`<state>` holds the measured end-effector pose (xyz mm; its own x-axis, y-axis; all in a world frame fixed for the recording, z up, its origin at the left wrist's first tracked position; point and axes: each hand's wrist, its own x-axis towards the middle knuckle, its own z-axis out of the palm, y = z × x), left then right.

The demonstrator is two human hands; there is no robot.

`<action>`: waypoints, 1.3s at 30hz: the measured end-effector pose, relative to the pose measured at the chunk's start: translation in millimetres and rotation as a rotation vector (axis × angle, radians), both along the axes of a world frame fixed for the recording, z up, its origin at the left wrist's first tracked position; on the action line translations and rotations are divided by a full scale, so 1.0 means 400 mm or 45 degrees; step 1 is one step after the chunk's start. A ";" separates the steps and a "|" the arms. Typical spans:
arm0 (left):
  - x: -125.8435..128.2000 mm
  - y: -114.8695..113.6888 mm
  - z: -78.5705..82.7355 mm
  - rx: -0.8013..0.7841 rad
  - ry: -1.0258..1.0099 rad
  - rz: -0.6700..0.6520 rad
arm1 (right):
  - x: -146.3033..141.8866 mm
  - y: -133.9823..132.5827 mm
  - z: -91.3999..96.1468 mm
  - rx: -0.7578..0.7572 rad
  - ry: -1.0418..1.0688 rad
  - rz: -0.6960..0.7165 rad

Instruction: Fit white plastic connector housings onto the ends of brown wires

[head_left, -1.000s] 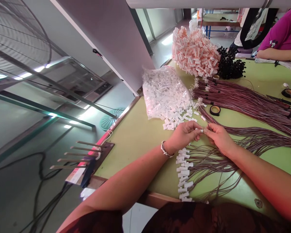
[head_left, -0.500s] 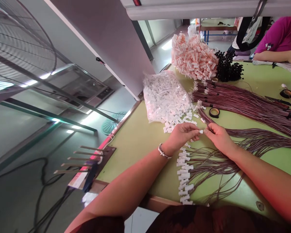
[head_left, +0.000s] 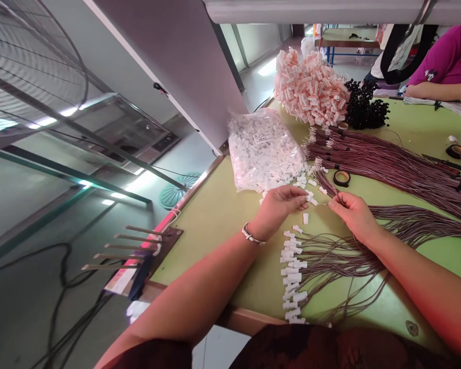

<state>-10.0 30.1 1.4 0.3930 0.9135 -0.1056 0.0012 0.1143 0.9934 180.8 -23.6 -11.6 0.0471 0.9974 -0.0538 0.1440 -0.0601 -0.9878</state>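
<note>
My left hand [head_left: 280,205] pinches a small white plastic connector [head_left: 311,200] above the green table [head_left: 215,215]. My right hand [head_left: 349,212] pinches the end of a thin brown wire [head_left: 325,204], its tip a short gap from the connector. Beneath both hands lies a fan of brown wires [head_left: 330,256] whose ends carry white connectors in a row [head_left: 292,271]. One loose connector [head_left: 305,218] lies just below my left fingers.
A clear bag of white connectors [head_left: 263,151] spills toward my hands. Behind it are a heap of pink-white parts [head_left: 311,87], black parts [head_left: 364,107], long wire bundles [head_left: 388,164] and tape rolls [head_left: 341,178]. Another person's arm [head_left: 438,91] rests at the far right. A metal pin rack [head_left: 138,246] sits at the table's left edge.
My hands were touching at the fingertips around the connector; now they have drawn slightly apart, the left holding the connector and the right the wire end.
</note>
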 end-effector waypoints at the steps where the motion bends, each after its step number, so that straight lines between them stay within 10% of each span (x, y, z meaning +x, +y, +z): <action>1: 0.003 -0.002 -0.004 -0.035 -0.034 -0.011 | -0.003 -0.002 0.001 0.021 -0.042 -0.005; 39: 0.010 -0.013 -0.027 -0.175 -0.125 -0.185 | -0.016 -0.011 0.004 0.080 -0.209 -0.094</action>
